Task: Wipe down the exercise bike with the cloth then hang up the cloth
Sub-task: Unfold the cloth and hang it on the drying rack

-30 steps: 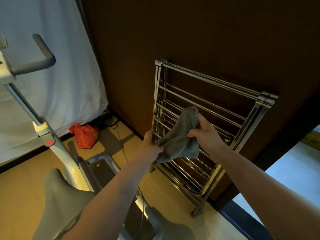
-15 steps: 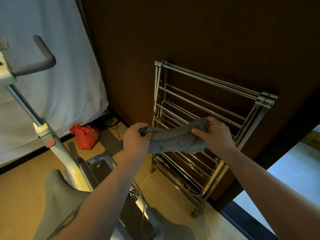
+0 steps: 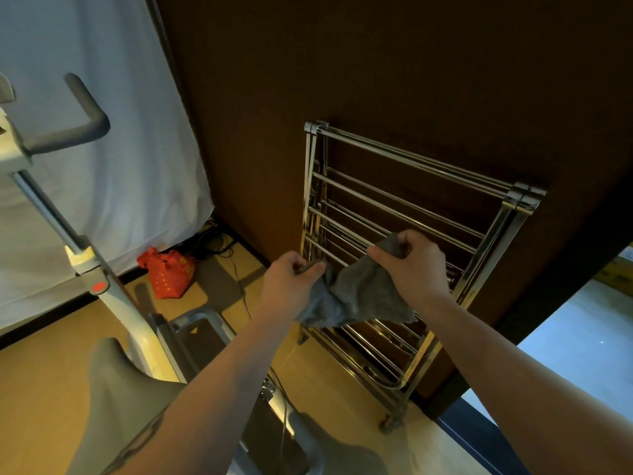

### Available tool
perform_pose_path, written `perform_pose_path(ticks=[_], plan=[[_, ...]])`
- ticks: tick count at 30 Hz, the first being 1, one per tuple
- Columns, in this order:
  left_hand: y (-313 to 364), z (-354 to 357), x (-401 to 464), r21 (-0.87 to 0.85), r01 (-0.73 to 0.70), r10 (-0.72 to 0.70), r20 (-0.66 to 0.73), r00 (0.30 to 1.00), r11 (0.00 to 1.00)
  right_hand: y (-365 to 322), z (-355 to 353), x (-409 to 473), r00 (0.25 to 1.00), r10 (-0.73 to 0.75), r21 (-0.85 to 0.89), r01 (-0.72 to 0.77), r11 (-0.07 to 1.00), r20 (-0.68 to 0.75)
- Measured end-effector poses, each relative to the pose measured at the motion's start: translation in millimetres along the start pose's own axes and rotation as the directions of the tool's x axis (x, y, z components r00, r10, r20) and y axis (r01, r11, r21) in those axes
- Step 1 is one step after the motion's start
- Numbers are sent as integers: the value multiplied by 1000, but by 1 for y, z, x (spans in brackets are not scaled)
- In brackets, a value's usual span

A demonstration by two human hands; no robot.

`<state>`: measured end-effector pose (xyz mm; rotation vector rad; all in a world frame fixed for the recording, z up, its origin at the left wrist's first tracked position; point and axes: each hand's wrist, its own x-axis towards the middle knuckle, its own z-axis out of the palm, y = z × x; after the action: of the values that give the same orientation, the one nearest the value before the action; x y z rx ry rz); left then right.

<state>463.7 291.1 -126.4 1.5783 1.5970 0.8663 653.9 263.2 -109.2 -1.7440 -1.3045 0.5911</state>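
A grey cloth (image 3: 359,296) hangs between my two hands in front of a chrome drying rack (image 3: 421,204) that leans on the dark wall. My left hand (image 3: 291,282) pinches the cloth's left corner, and my right hand (image 3: 411,262) grips its right corner a little higher. The cloth sags in the middle and covers a few lower bars of the rack. The exercise bike (image 3: 102,303) stands at the left, with its grey handlebar (image 3: 75,128) up high and its grey saddle (image 3: 126,389) near the bottom.
A red bag (image 3: 168,272) lies on the floor by a tangle of black cables (image 3: 215,241) at the wall's foot. A white curtain (image 3: 113,132) hangs behind the bike. A pale floor area (image 3: 579,341) opens to the right past a dark threshold.
The cloth went from bunched between my hands to held by two corners. My hands drew apart, then the cloth sagged open in front of the rack.
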Motion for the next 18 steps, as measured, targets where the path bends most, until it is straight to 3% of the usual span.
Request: perform_pose_path(ticks=[3,8,15,18], plan=[[5,8,-4,-133,96,-86,79,993,986,1,11,-5,999,-32,19,32,999,7],[12,14,-9,-387,297,-224,223,949,873,-7,22,-20,962,-274,-70,273,959,-3],[29,8,-10,-621,454,-253,388,886,639,-5,30,-36,885,-400,4,411,912,238],[30,9,-8,-542,362,-179,361,915,758,-3,28,-36,868,-418,72,415,907,267]])
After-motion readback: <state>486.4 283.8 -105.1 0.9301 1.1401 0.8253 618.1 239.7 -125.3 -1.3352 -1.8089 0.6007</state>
